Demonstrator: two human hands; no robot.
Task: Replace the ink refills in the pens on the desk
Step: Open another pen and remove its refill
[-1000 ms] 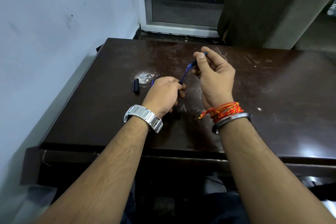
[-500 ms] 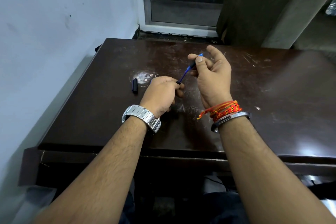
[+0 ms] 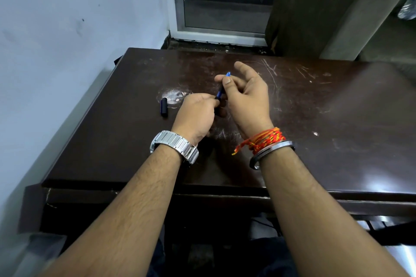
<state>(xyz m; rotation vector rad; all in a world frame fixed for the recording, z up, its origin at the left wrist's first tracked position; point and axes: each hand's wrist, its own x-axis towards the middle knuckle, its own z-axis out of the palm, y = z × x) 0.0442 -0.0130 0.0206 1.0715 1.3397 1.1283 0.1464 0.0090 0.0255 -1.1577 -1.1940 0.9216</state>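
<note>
A thin blue pen part (image 3: 221,89) runs slantwise between my two hands above the middle of the dark brown desk (image 3: 326,123). My left hand (image 3: 195,116) is closed around its lower end, which stays hidden inside the fist. My right hand (image 3: 246,96) pinches the upper part between thumb and forefinger, the other fingers spread, and a bright blue tip (image 3: 228,73) pokes out above them. A dark pen cap (image 3: 164,107) lies on the desk left of my left hand.
A pale worn patch (image 3: 173,95) marks the desk beside the cap. A white wall runs along the left. Behind the desk stand a metal door frame (image 3: 221,33) and a dark cabinet (image 3: 315,7). The desk's front edge is near my forearms.
My right hand has slid down and left along the pen part, closing the gap to the left hand, so less blue shows between them. The cap has not moved.
</note>
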